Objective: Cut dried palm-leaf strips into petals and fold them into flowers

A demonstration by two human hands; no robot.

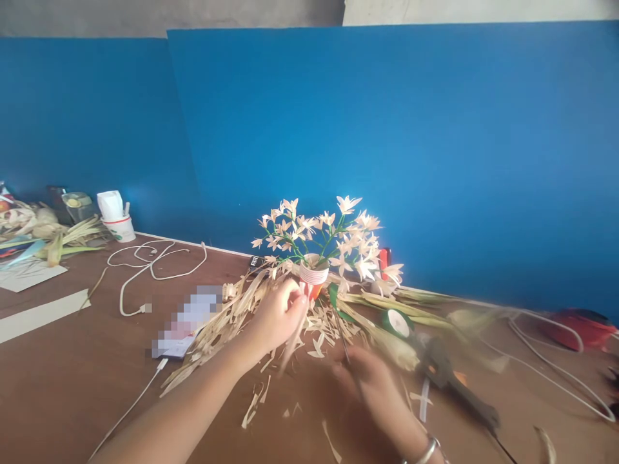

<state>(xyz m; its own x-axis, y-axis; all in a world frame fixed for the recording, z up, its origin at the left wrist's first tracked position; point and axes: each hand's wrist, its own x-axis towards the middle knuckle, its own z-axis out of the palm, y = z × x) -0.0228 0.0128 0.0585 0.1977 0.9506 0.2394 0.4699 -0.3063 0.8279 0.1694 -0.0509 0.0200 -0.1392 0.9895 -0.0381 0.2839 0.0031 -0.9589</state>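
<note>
My left hand [279, 314] is closed in a pinch on a pale husk strip [294, 338], which hangs down blurred from the fingertips. My right hand [370, 380], smeared by motion, is closed around a thin dark wire [343, 338] that points up toward the husks. Just beyond my left fingertips stands a cup [314, 276], white and ribbed at the top with orange below. Cream-coloured husk flowers [302, 225] on green stems spread out of it to both sides. Loose husk trimmings [322, 322] lie around its foot.
A glue gun [454, 383] and a roll of green tape [397, 322] lie to the right, beside long husks [387, 341]. On the left are a phone [193, 322] on a cable, a white cord [155, 264] and a white cup [119, 229]. A blue panel [387, 129] stands behind the table.
</note>
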